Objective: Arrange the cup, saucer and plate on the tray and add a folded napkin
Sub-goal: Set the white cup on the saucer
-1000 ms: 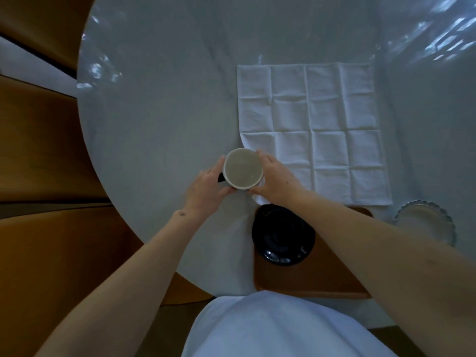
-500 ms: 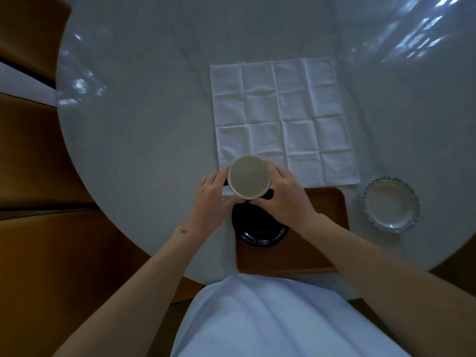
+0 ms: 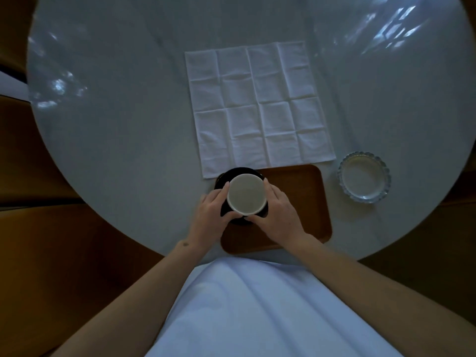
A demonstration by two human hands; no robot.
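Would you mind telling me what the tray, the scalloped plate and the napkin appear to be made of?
Tray: probably wood, smooth satin finish, going by its warm brown tone; grain is not clear.
Scalloped plate: likely pressed glass, since its fluted rim glints and looks translucent.
Napkin: white woven cloth, matte, holding a soft grid of fold creases.

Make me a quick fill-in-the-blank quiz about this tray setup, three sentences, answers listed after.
1. Both hands, left hand and right hand, hold the ____ over the black saucer.
2. The saucer sits on the wooden ____.
3. The white napkin lies ____ on the table.
4. The scalloped plate stands to the ____ of the tray.

Answers: cup; tray; unfolded; right
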